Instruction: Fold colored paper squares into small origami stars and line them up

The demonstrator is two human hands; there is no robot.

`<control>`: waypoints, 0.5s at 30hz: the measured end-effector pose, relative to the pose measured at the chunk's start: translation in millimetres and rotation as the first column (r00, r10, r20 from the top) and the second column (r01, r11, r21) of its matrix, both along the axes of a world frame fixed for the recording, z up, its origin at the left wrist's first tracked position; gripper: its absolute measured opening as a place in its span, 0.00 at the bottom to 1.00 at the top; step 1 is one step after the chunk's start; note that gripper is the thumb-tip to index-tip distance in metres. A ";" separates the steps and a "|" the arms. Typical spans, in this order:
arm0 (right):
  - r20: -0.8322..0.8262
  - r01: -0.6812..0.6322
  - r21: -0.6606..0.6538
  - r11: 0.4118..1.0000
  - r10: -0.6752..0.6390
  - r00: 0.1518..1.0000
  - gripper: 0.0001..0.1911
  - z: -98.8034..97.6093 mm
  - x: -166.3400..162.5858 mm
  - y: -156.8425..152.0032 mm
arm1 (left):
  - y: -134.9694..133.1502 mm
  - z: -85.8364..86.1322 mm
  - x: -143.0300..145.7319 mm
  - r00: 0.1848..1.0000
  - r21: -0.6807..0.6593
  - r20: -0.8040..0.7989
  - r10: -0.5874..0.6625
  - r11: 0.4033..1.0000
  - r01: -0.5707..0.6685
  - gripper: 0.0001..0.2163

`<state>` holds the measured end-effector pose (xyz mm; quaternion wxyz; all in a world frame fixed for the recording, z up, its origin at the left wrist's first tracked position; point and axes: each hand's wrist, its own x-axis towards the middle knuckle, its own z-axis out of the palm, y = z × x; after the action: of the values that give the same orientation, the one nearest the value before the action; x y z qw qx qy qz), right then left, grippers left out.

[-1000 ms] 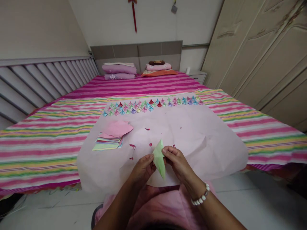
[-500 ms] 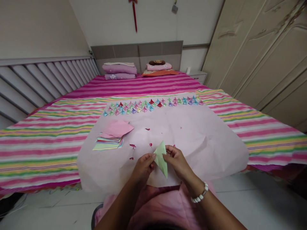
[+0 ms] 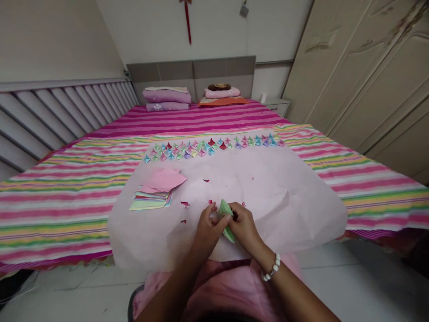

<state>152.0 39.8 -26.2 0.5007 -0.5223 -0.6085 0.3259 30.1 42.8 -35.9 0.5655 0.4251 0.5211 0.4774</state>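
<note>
A piece of light green folded paper (image 3: 225, 208) is held up between my two hands, over the near part of a pale sheet. My left hand (image 3: 208, 226) pinches it from the left, thumb against its face. On the other side my right hand (image 3: 244, 223) grips it with thumb and fingers, which hide part of the paper. A white beaded bracelet circles my right wrist. To the left lies a stack of coloured paper squares (image 3: 150, 200), topped by pink sheets (image 3: 164, 180). Several small folded paper pieces (image 3: 187, 154) in many colours stand in rows along the far edge.
The pale sheet (image 3: 268, 188), torn in several small spots, covers part of a bed with a striped cover (image 3: 63, 192). Folded bedding (image 3: 167, 97) sits by the headboard (image 3: 174, 74). A slatted rail (image 3: 63, 114) runs along the left, a wardrobe (image 3: 365, 85) along the right.
The green paper has gone from a broad, flat-looking shape to a narrower one. My left hand has shifted right and closer to my right hand, its thumb now over the paper's middle.
</note>
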 end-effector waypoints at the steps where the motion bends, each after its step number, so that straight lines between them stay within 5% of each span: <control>1: 0.005 -0.006 0.003 1.000 0.006 1.000 0.10 0.0 0.1 0.3 | -0.1 -0.6 -0.5 1.000 0.022 0.000 -0.009 1.000 0.009 0.29; 11: -0.012 0.023 0.005 1.000 -0.023 1.000 0.14 -3.5 6.3 4.7 | 5.7 6.7 -10.8 0.969 0.215 -0.246 -0.018 0.974 0.073 0.16; 15: -0.056 0.007 -0.031 0.999 -0.009 0.998 0.15 -9.0 6.3 6.1 | 6.9 5.1 -8.8 0.979 0.142 -0.185 -0.088 0.983 0.115 0.13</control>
<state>158.3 45.8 -35.3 0.5106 -0.5231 -0.5871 0.3479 21.2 49.7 -30.8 0.5063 0.5340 0.5092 0.4462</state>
